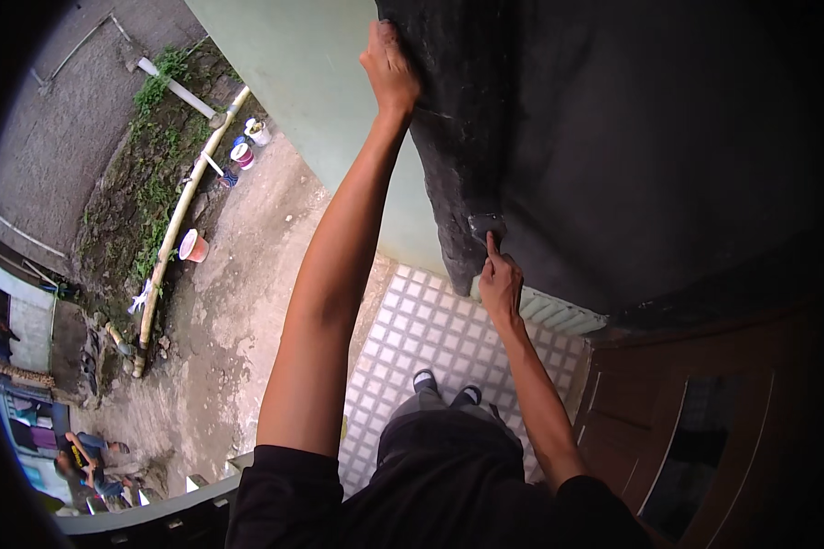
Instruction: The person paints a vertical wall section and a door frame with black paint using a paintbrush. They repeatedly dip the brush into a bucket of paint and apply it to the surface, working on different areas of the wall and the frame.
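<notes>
My left hand (pixel 390 72) is raised high against the edge of a dark rough wall (pixel 590 151), its fingers bent over that edge beside a pale green wall surface (pixel 302 82). Whether it holds anything cannot be seen. My right hand (pixel 501 281) is lower down, gripping a putty knife or scraper (pixel 487 225). Its index finger lies along the tool's dark blade, which touches the black wall near its uneven edge. The handle is hidden in my fist.
White square tiles (pixel 412 329) lie under my feet. A brown wooden door (pixel 632 405) stands at the right. Outside at the left are a long pipe (pixel 178 213), several buckets (pixel 193 246) on worn concrete, and a seated person (pixel 86 460) beyond a railing (pixel 158 511).
</notes>
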The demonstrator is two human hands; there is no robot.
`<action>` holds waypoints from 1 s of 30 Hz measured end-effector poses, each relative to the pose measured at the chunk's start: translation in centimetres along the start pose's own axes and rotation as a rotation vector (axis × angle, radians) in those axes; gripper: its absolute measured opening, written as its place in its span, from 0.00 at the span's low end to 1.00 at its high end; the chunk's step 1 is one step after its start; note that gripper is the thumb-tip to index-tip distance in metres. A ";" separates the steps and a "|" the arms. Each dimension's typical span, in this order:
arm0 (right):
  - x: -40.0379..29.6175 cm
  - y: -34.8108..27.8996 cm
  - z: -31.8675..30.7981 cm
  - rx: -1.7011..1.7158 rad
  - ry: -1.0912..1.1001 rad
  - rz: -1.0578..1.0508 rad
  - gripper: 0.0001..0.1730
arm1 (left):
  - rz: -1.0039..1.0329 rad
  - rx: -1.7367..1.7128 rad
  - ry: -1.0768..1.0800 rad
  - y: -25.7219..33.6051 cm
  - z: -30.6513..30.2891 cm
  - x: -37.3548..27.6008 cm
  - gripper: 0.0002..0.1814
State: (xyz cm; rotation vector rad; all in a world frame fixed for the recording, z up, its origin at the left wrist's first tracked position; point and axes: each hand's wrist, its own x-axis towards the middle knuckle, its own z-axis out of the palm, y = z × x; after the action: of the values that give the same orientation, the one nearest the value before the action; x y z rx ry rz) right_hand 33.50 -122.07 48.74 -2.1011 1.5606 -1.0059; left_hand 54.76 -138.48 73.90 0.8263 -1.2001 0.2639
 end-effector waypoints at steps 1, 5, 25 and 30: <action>0.9 -1.2 -1.1 0.061 0.039 -0.017 0.28 | 0.007 0.011 0.003 -0.1 0.0 0.3 0.23; 6.0 -9.9 -8.2 0.317 0.352 -0.253 0.24 | -0.034 0.043 -0.016 -0.4 -1.0 -0.3 0.23; 11.0 -17.5 -14.4 0.278 0.524 -0.430 0.20 | -0.080 -0.006 -0.061 -0.4 -0.6 -0.5 0.21; 9.4 -12.8 -8.9 0.070 0.433 -0.296 0.22 | -0.085 -0.046 -0.074 0.5 0.0 -0.1 0.19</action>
State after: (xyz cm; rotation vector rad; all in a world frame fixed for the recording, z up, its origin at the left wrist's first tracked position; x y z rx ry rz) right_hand 37.47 -125.17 66.20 -2.2105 1.3824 -1.6859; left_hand 54.44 -138.13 74.07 0.8511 -1.2322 0.1366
